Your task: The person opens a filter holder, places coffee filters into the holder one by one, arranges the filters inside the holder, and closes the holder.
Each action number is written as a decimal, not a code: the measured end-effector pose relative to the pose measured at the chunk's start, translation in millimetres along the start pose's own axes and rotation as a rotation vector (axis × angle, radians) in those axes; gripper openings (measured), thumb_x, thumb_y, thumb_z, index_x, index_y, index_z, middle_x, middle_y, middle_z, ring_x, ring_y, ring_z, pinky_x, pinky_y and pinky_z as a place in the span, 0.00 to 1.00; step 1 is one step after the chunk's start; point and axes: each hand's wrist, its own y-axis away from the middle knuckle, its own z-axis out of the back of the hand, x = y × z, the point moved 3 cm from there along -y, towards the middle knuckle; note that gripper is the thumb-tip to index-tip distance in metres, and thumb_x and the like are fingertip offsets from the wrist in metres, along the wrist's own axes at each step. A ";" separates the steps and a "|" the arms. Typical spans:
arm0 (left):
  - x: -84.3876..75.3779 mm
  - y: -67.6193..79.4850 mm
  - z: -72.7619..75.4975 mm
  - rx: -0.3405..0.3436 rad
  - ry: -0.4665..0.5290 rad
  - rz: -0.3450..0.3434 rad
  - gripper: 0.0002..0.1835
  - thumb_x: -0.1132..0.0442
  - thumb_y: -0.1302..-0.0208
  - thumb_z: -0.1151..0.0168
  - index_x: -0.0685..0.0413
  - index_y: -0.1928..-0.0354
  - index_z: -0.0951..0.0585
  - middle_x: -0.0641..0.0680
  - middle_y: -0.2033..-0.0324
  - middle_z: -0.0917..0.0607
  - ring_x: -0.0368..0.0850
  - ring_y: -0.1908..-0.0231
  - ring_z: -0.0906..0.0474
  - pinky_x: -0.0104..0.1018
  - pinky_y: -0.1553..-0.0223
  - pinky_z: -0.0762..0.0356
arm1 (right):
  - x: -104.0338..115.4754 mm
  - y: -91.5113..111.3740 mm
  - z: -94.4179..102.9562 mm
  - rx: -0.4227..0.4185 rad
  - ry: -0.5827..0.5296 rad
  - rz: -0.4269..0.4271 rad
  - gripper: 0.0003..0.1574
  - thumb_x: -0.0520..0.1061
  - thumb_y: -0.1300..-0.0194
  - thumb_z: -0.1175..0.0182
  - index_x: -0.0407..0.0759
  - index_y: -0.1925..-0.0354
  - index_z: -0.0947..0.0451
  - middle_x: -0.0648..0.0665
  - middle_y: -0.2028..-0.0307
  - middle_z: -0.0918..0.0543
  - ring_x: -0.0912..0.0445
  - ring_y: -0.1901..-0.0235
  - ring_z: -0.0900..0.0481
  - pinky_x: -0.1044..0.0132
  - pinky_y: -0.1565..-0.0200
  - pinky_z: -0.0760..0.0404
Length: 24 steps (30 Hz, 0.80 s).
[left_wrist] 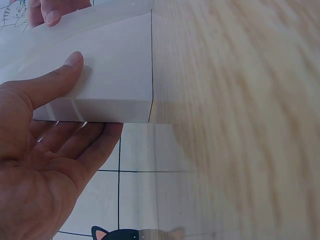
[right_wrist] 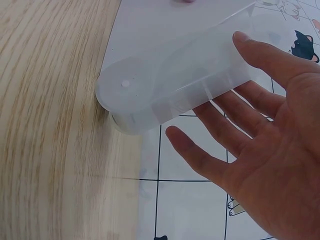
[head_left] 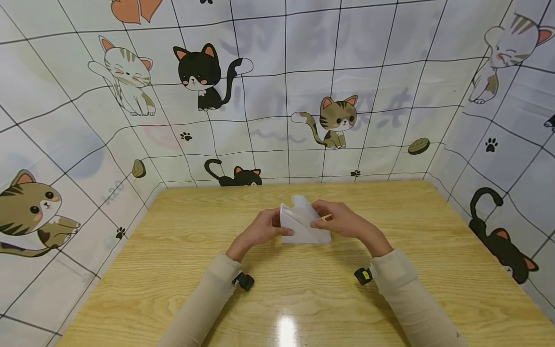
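Observation:
A white plastic case [head_left: 299, 230] stands upright on the table, between both hands. Attached to it is a translucent part [right_wrist: 200, 65] with a rounded end and a small round pivot mark, tilted up out of the case in the head view. My left hand [head_left: 262, 226] grips the case's left end, its thumb on the near face and its fingers behind, as the left wrist view shows. The right hand [head_left: 342, 219] holds the translucent part, thumb on the near side and fingers at the far side. What is inside the case cannot be made out.
The wood-grain table [head_left: 199, 212] ends at a cloth backdrop [head_left: 269, 96] printed with a grid and cartoon cats, which also closes off both sides. A small black wrist camera [head_left: 244, 281] sits on the left wrist, and another camera [head_left: 363, 276] on the right.

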 end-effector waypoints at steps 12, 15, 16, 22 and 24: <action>0.5 0.5 0.8 0.008 -0.002 0.004 0.24 0.64 0.36 0.26 0.56 0.39 0.19 0.58 0.50 0.11 0.47 0.55 0.11 0.37 0.54 0.14 | -0.1 -0.4 -0.7 0.007 0.019 0.006 0.26 0.48 0.26 0.35 0.43 0.35 0.26 0.40 0.41 0.16 0.43 0.40 0.18 0.41 0.38 0.20; 0.2 0.8 0.8 0.009 -0.006 0.007 0.24 0.64 0.36 0.26 0.55 0.38 0.19 0.58 0.50 0.11 0.46 0.55 0.11 0.37 0.54 0.14 | -0.6 -0.3 -1.6 0.009 0.019 0.005 0.25 0.48 0.26 0.35 0.43 0.35 0.25 0.40 0.41 0.15 0.44 0.40 0.17 0.41 0.39 0.20; 0.1 0.9 0.9 0.009 -0.006 0.009 0.24 0.64 0.36 0.26 0.55 0.38 0.19 0.58 0.50 0.11 0.46 0.55 0.11 0.37 0.54 0.14 | -1.2 -0.5 -2.0 0.009 0.022 0.009 0.25 0.48 0.26 0.35 0.43 0.36 0.25 0.40 0.42 0.15 0.44 0.41 0.17 0.41 0.39 0.20; 0.0 0.4 0.8 0.006 -0.006 0.001 0.25 0.64 0.36 0.26 0.56 0.38 0.20 0.59 0.50 0.11 0.46 0.55 0.11 0.36 0.55 0.14 | -3.3 -0.8 -3.7 0.015 0.031 0.015 0.25 0.49 0.26 0.36 0.42 0.35 0.25 0.39 0.42 0.15 0.43 0.41 0.17 0.39 0.39 0.20; 0.1 0.4 0.9 0.003 -0.008 0.002 0.24 0.64 0.36 0.26 0.56 0.38 0.20 0.58 0.50 0.11 0.46 0.56 0.11 0.36 0.55 0.14 | -2.8 -0.5 -3.7 0.018 0.027 0.008 0.25 0.49 0.26 0.36 0.42 0.35 0.25 0.39 0.42 0.15 0.43 0.41 0.17 0.39 0.39 0.21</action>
